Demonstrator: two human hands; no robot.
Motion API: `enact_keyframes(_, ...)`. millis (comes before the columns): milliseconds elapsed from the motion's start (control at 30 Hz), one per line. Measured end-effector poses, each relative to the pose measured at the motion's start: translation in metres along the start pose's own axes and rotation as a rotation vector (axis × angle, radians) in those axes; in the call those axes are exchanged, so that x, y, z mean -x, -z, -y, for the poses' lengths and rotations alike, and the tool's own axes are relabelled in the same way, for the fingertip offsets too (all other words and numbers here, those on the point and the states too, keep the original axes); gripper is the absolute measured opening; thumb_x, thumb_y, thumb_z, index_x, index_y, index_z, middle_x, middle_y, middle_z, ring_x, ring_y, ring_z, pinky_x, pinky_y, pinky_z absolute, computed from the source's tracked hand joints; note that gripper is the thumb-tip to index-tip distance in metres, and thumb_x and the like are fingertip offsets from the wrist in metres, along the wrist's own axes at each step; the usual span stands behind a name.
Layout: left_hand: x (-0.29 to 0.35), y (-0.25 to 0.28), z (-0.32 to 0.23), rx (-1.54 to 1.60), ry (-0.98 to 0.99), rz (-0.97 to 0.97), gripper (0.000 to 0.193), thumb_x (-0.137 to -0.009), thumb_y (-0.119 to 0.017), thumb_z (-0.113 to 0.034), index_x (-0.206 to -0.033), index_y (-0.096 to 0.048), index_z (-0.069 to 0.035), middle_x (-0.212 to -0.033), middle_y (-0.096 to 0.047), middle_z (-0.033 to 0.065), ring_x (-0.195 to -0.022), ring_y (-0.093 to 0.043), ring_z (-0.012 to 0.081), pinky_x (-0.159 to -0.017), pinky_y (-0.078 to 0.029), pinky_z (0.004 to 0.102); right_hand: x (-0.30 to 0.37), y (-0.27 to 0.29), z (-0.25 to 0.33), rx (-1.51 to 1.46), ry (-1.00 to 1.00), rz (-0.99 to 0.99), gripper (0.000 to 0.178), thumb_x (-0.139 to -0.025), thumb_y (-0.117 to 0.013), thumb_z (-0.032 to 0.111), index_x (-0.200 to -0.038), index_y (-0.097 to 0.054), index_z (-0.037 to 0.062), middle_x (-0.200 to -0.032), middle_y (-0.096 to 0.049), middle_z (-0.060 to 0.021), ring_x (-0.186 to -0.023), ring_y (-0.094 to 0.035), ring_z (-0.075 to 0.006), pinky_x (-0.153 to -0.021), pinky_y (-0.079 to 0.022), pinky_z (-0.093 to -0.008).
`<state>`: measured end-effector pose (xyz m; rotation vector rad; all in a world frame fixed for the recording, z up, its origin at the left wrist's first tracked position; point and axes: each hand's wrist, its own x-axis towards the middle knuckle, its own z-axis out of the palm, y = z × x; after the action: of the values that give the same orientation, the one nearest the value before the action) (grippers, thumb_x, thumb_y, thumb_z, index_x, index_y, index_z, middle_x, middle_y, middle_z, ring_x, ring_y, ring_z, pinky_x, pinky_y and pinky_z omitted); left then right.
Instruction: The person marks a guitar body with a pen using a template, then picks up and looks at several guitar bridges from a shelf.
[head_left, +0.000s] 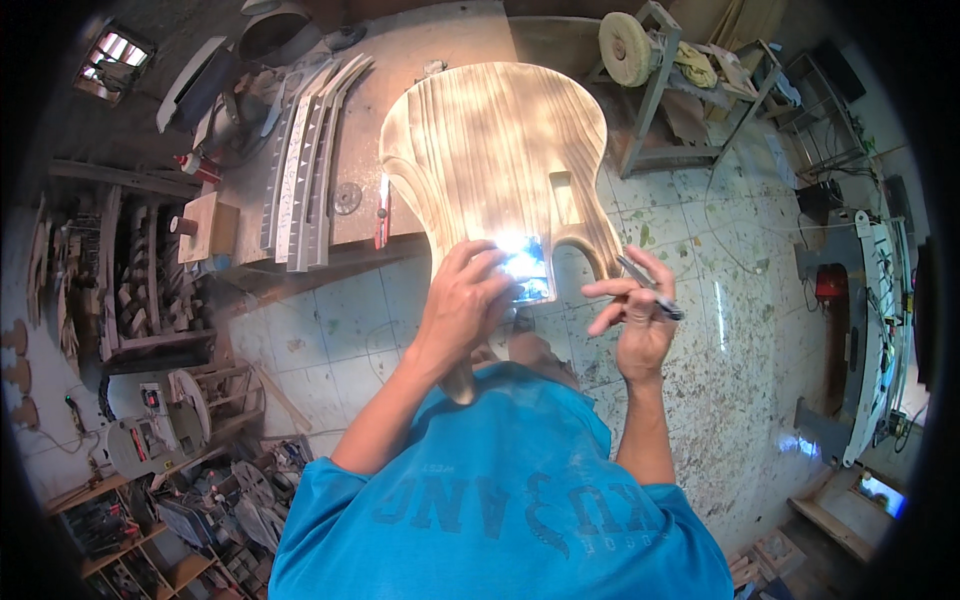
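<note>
A pale wooden guitar body with bold grain lies in front of me, its horned end toward me. It has a rectangular pocket cut near its right side. At the near end, my left hand presses its fingers against a shiny rectangular plate, which glares with reflected light; its exact kind is unclear. Beside the right horn, my right hand holds a slim dark pen-like tool between its fingers, some of them stretched out. The tool is apart from the wood.
The wooden workbench holds several guitar necks, a red-handled tool, a metal disc and a wooden block. A metal stand with a buffing wheel is at the far right. Shelves with tools are at lower left.
</note>
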<state>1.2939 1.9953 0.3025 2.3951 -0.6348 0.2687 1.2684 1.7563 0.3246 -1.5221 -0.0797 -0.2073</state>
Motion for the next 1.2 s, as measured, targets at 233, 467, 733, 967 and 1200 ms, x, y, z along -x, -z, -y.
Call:
enact_keyframes(233,-0.003,-0.001,-0.001,0.032,-0.003,-0.027,0.027,-0.079,-0.079,-0.009,-0.105,-0.079,-0.016,-0.119,-0.071,0.0022,-0.116,-0.06,0.0277,-0.1,-0.051,0.0424,-0.004,0.01,0.013,0.088,-0.018,-0.024,0.028,-0.104,-0.063,0.025,-0.107,-0.064,-0.0023,-0.079,-0.068,-0.0077,-0.06,-0.061,-0.0074,-0.052,-0.05,-0.0202)
enact_keyframes(467,-0.002,-0.001,0.0,0.029,0.007,-0.009,0.027,-0.079,-0.079,-0.01,-0.105,-0.079,-0.017,-0.119,-0.071,0.0013,-0.117,-0.059,0.0276,-0.099,-0.051,0.0427,-0.004,0.008,0.015,0.062,-0.09,-0.159,0.014,-0.098,-0.07,0.011,-0.101,-0.064,-0.002,-0.08,-0.066,-0.0059,-0.063,-0.063,-0.008,-0.056,-0.055,-0.0224)
enact_keyframes(733,-0.003,0.002,0.0,0.026,0.029,0.024,0.023,-0.081,-0.08,-0.011,-0.103,-0.08,-0.017,-0.12,-0.071,0.0014,-0.117,-0.059,0.0285,-0.1,-0.05,0.0423,-0.006,-0.004,0.006,0.133,-0.102,-0.103,0.019,-0.103,-0.062,0.01,-0.117,-0.068,-0.0007,-0.093,-0.074,-0.0112,-0.075,-0.071,-0.0137,-0.066,-0.058,-0.0266)
enact_keyframes(967,-0.005,0.004,0.003,0.025,0.011,0.039,0.024,-0.083,-0.078,-0.011,-0.105,-0.081,-0.018,-0.119,-0.071,0.0015,-0.115,-0.059,0.0282,-0.102,-0.048,0.0439,0.009,-0.015,-0.019,0.26,-0.032,-0.052,0.017,-0.099,-0.064,0.004,-0.115,-0.069,0.0002,-0.102,-0.075,-0.015,-0.085,-0.076,-0.02,-0.073,-0.06,-0.0308)
enact_keyframes(1200,-0.007,0.004,0.012,-0.003,-0.037,0.055,0.024,-0.082,-0.077,-0.01,-0.105,-0.081,-0.018,-0.118,-0.071,0.0023,-0.113,-0.06,0.028,-0.101,-0.048,0.0434,0.012,-0.028,-0.026,0.331,0.083,-0.025,0.021,-0.092,-0.069,-0.001,-0.113,-0.071,0.0024,-0.11,-0.076,-0.0144,-0.101,-0.075,-0.026,-0.083,-0.06,-0.035)
